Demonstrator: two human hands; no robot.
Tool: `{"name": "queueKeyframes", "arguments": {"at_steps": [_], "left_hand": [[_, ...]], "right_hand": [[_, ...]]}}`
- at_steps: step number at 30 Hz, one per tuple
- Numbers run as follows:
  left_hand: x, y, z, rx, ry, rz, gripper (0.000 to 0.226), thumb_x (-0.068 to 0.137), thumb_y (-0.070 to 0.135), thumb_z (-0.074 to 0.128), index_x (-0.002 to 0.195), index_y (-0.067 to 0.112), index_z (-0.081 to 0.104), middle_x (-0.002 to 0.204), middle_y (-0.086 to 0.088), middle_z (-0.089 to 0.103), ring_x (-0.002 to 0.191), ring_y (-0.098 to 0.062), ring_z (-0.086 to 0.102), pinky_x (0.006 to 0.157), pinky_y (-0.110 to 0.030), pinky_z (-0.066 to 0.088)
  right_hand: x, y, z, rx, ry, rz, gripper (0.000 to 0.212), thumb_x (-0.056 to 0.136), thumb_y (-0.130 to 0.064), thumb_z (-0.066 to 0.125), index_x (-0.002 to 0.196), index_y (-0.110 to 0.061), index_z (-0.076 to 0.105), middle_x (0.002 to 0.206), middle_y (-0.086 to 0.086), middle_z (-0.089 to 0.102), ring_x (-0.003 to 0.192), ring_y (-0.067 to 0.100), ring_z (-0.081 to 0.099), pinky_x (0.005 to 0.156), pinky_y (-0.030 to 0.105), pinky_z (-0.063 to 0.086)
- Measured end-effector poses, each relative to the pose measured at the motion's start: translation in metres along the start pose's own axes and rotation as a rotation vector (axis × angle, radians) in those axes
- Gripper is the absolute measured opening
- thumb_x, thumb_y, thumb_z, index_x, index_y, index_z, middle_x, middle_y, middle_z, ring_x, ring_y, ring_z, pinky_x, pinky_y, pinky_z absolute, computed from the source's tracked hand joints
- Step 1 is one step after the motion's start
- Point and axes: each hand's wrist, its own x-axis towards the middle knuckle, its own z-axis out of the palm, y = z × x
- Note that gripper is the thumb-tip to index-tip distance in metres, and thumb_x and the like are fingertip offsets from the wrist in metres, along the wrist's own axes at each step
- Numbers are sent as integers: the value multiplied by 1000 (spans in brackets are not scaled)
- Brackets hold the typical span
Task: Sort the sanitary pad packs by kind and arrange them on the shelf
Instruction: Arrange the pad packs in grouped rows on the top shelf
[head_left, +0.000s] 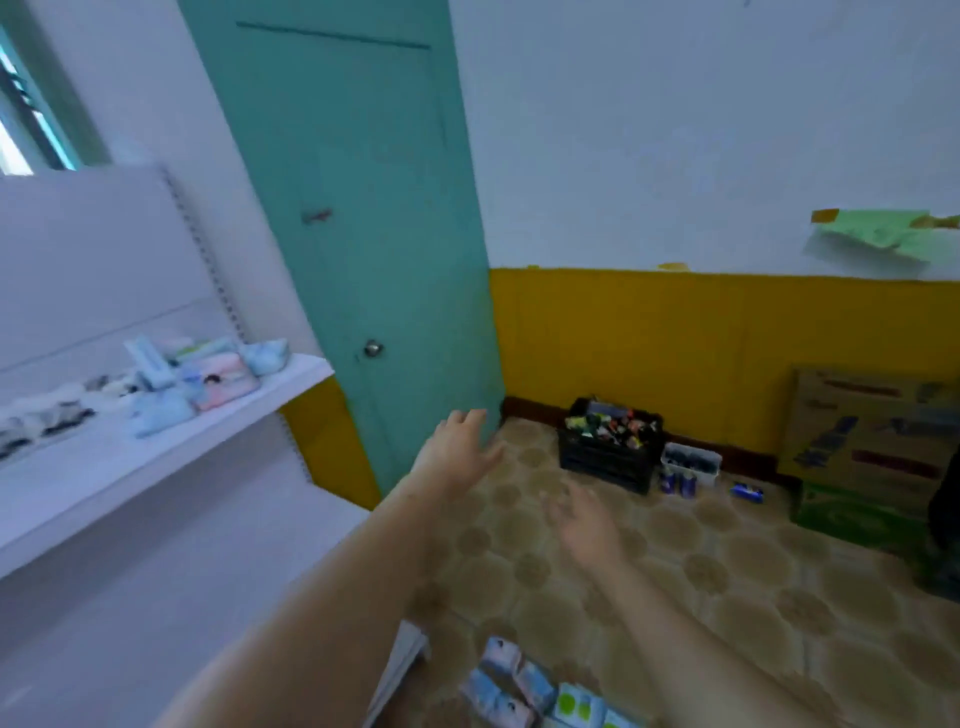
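Note:
Several blue, pink and white pad packs (208, 379) lie in a loose heap on the white shelf (156, 452) at the left. More packs (524, 686), pale blue and green-dotted, sit on the floor at the bottom edge. My left hand (457, 452) stretches forward with straight fingers and holds nothing, in front of the teal door. My right hand (587, 525) is blurred, fingers spread, empty, out over the patterned floor. Both hands are well away from any pack.
A teal door (353, 234) with a round knob stands behind the shelf's right end. A black crate (608, 457) of small items, a clear tub and cans sit by the yellow wall. Cardboard boxes (867, 431) lean at the right.

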Motion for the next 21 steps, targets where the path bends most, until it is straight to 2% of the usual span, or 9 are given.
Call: {"name": "queueKeyframes", "arguments": {"at_steps": [4, 12, 16, 18, 21], "left_hand": [[-39, -84, -80, 14, 128, -147, 67, 94, 53, 52, 149, 17, 35, 143, -14, 43, 132, -33, 44, 108, -46, 40], [-128, -245, -203, 56, 313, -348, 64, 97, 49, 50, 151, 17, 34, 152, -12, 38, 135, -32, 42, 107, -43, 40], [-159, -331, -240, 78, 313, -433, 65, 97, 50, 51, 151, 17, 35, 149, -12, 41, 132, -31, 45, 105, -42, 41], [-170, -375, -254, 78, 341, -464, 65, 96, 51, 52, 149, 16, 37, 147, -13, 43, 130, -31, 47, 106, -41, 41], [-180, -425, -265, 97, 335, -494, 64, 96, 51, 52, 148, 17, 38, 145, -12, 44, 128, -32, 48, 105, -42, 42]], "right_hand": [[-10, -89, 31, 36, -6, -222, 54, 99, -47, 46, 140, -11, 49, 142, 9, 52, 132, 24, 45, 108, 34, 35], [-16, -270, 143, 74, -97, -514, 54, 98, -44, 50, 139, -9, 49, 141, 8, 52, 132, 23, 46, 109, 34, 34], [-24, -345, 199, 157, -141, -567, 38, 97, -30, 58, 125, -4, 60, 126, 15, 61, 120, 30, 53, 98, 34, 39], [-24, -375, 228, 183, -149, -586, 36, 96, -27, 60, 124, -5, 60, 122, 14, 62, 116, 30, 55, 93, 31, 40], [-21, -407, 264, 186, -160, -608, 44, 97, -33, 56, 133, -7, 55, 132, 10, 57, 121, 26, 53, 101, 36, 43]]}}
